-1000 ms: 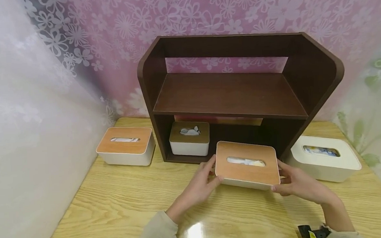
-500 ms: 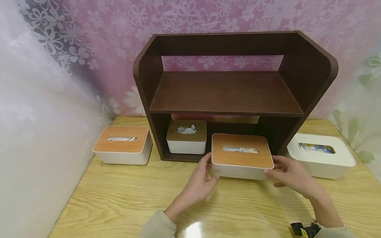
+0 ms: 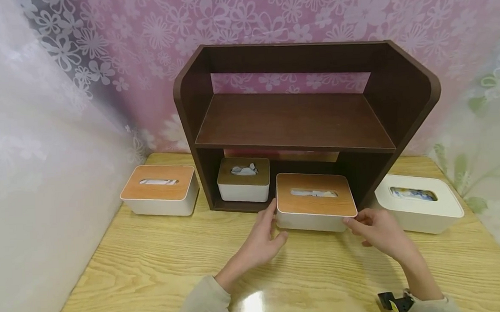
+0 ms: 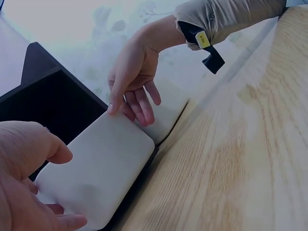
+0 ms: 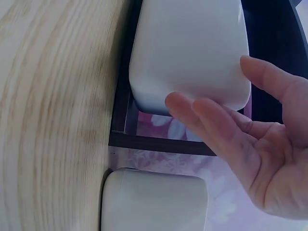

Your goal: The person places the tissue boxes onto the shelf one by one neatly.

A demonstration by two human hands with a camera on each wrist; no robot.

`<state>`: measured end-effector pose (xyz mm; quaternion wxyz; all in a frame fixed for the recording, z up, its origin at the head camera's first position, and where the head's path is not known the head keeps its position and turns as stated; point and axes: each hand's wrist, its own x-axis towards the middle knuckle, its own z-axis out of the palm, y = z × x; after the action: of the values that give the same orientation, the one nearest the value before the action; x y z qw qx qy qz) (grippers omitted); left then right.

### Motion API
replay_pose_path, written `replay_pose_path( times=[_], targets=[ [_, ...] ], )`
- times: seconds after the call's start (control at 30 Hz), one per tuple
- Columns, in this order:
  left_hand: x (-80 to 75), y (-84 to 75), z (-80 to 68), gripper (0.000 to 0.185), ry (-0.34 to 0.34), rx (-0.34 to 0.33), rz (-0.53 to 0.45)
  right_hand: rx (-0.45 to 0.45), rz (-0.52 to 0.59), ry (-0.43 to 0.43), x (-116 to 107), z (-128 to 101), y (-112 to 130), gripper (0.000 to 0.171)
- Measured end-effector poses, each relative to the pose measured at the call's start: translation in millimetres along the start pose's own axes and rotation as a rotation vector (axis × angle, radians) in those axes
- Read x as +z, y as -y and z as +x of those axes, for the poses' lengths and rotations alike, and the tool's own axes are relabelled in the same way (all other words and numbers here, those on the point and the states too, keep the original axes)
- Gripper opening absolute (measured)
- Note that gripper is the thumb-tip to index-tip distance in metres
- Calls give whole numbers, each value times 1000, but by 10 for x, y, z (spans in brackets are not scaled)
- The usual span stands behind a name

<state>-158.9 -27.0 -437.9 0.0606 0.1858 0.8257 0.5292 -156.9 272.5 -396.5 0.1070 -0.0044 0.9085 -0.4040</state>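
Flanking a white tissue box [image 3: 316, 206] with an orange wood-grain lid, a person's left hand [image 3: 256, 240] and right hand [image 3: 379, 234] touch its opposite ends. On the left hand, the fingers extend along the box's side and the thumb is spread well away from them. On the right hand, the thumb tip rests against the near right corner while the other fingers lie loosely bent beside the end wall; how firmly they press cannot be told. The box sits at the mouth of the lower compartment of a dark brown two-tier shelf [image 3: 295, 120], in its right half, its near part standing out past the front edge. Just to its left, inside the same compartment, stands a smaller white box [image 3: 244, 192] with a brown lid and crumpled tissue [image 3: 244, 171] showing in its slot. Outside the shelf, a second orange-lidded box [image 3: 158, 193] stands on the wood-grain table [image 3: 154, 274] at the left, and a cream box [image 3: 423, 218] stands at the right. Beige sleeves [image 3: 200, 304] with black straps [image 3: 396, 304] show below the wrists. Behind the shelf spreads a pink floral backdrop [image 3: 242, 15].
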Motion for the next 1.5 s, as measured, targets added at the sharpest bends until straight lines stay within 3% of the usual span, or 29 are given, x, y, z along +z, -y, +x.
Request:
replay_pose_path(
  times=[0.23, 0.33, 0.57, 0.73, 0.97, 1.27, 1.5],
  targets=[
    [41, -18, -10, 86, 36, -21, -191, 14, 6, -14, 21, -3, 23, 52],
    [46, 7, -14, 87, 51, -12, -208, 1, 60, 14, 40, -18, 22, 54],
    [7, 57, 39, 91, 73, 30, -47, -51, 216, 176, 42, -2, 31, 71],
    [-20, 89, 88, 90, 69, 29, 24, -61, 256, 259, 73, 48, 27, 83],
    [1, 100, 172, 92, 84, 11, 60, -95, 243, 265, 130, 72, -22, 89],
    [-45, 76, 284, 91, 88, 1, 57, -122, 86, 276, 186, 124, -57, 97],
    [-44, 71, 333, 91, 97, 9, 75, -136, 130, 256, 238, 157, -39, 99]
  ],
)
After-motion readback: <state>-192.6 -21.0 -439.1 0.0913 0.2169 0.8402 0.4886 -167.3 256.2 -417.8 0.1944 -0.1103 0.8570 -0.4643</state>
